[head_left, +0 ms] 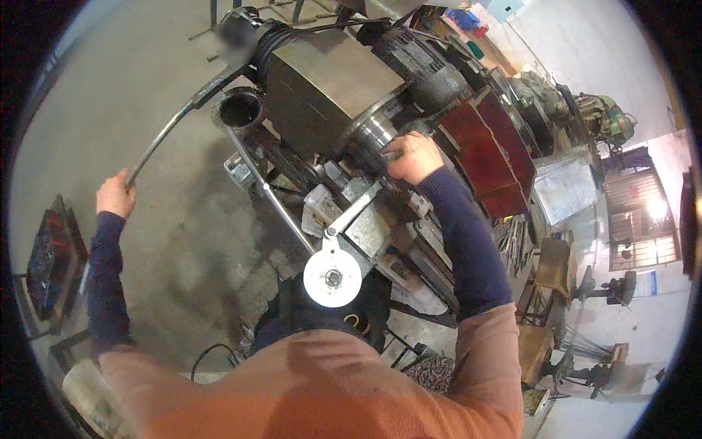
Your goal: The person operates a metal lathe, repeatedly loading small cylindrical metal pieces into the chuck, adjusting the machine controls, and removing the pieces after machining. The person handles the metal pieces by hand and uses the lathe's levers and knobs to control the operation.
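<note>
Orange sweater [329,388] fills the near edge. At left, the left hand [115,195] wraps its fingers round the near end of a lever [162,140]. Right of centre, the right hand [415,159] curls its fingers at the spindle [376,132], on the near right of the machine [336,69]; whether they grip it cannot be told. Far right, a sheet [646,284] bears print too small to read.

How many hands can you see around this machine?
2: the left hand grips the long lever; the right hand is at the shiny metal cylinder. No others show.
</note>
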The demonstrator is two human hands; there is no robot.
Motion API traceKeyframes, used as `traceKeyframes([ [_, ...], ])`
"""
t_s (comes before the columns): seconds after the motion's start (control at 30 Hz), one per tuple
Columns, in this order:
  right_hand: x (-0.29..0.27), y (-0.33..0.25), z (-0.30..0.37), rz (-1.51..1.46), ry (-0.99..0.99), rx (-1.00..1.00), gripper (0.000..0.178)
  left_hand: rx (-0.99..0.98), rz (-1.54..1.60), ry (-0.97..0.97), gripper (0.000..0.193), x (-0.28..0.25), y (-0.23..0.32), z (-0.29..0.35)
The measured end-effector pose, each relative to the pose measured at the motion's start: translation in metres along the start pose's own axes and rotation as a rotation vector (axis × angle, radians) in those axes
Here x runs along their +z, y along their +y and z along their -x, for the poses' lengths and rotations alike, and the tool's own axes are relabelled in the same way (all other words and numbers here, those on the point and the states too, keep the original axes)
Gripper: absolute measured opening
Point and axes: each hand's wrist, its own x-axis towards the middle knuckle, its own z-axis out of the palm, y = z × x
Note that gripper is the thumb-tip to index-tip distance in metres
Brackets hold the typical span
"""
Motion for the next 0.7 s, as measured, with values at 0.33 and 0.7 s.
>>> traceKeyframes([
  [0.33, 0.001, -0.004, 0.000, -0.032, 0.102, -0.054, 0.027, -0.471, 0.009, -0.078, 0.028, 0.014, -0.068, -0.159],
  [0.7, -0.030, -0.001, 0.097, -0.117, 0.581, -0.122, 0.040, 0.237, 0.692, -0.160, 0.040, 0.152, 0.172, -0.092],
])
